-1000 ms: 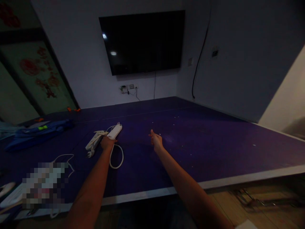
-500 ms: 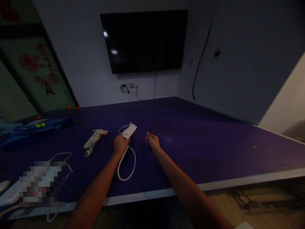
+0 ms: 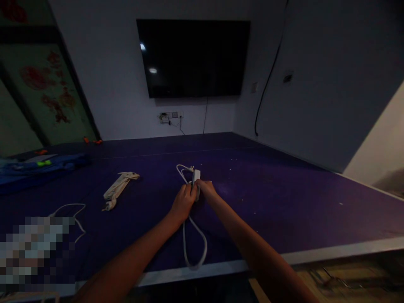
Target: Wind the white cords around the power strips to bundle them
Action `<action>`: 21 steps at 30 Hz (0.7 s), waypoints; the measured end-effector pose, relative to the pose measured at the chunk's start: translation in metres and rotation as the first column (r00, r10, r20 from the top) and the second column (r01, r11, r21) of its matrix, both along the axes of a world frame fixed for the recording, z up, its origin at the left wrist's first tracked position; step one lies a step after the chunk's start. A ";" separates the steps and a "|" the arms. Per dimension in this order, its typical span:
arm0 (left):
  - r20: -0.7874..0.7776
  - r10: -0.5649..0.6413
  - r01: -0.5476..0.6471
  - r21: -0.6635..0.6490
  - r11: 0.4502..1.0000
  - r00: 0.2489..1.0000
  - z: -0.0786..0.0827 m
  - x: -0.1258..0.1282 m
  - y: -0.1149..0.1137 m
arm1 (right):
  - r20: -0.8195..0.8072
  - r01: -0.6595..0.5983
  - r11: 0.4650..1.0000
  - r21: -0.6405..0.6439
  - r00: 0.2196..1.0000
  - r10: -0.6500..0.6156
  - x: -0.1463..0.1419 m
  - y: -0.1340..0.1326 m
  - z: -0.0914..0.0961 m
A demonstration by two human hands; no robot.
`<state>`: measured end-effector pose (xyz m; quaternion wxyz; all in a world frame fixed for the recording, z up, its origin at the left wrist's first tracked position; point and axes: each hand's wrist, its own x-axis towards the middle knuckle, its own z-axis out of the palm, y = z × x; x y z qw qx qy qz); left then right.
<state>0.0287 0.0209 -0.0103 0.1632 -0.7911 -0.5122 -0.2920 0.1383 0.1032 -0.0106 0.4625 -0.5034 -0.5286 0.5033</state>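
A white power strip [image 3: 196,174] stands tilted up off the purple tabletop between my two hands. My left hand [image 3: 183,203] is closed on its near left side. On its right side my right hand [image 3: 206,188] grips it too, most of the fingers hidden behind the strip. The strip's white cord [image 3: 205,246] hangs in a long loop toward the table's front edge. Beyond my left hand another bend of it ends in a plug [image 3: 191,168]. Left of my hands lies a second power strip [image 3: 119,187] with its cord wrapped around it.
A blue cloth [image 3: 63,164] with a bright green patch lies at the far left. Nearer, a blurred-out object [image 3: 34,248] and a thin white cable [image 3: 71,205] are on the table. A television [image 3: 195,59] hangs on the wall above sockets [image 3: 172,115].
The power strip has moved right and turned from lying slanted to tilted up. My right hand has come in from the right and taken hold of it beside my left.
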 end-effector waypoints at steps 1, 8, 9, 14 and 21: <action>-0.021 -0.028 0.028 0.012 1.000 0.999 -0.003 -0.002 -0.001 | 0.017 -0.006 1.000 -0.026 1.000 0.007 0.004 0.001 0.002; 0.244 -0.253 0.263 -0.010 0.965 0.936 -0.012 -0.015 -0.006 | -0.002 -0.125 0.987 -0.098 0.992 0.126 0.032 -0.005 0.015; 0.288 -0.254 0.265 0.001 0.964 0.923 -0.012 -0.016 -0.006 | -0.028 -0.144 0.985 -0.093 0.989 0.142 0.035 -0.006 0.016; 0.433 -0.099 0.093 0.035 0.995 0.896 -0.004 -0.018 -0.008 | 0.004 -0.229 0.972 -0.052 0.973 0.230 0.046 -0.004 0.011; 0.314 0.090 -0.030 -0.191 0.981 0.945 -0.002 -0.017 -0.014 | 0.395 -0.149 0.986 0.081 0.913 0.106 0.056 0.001 0.004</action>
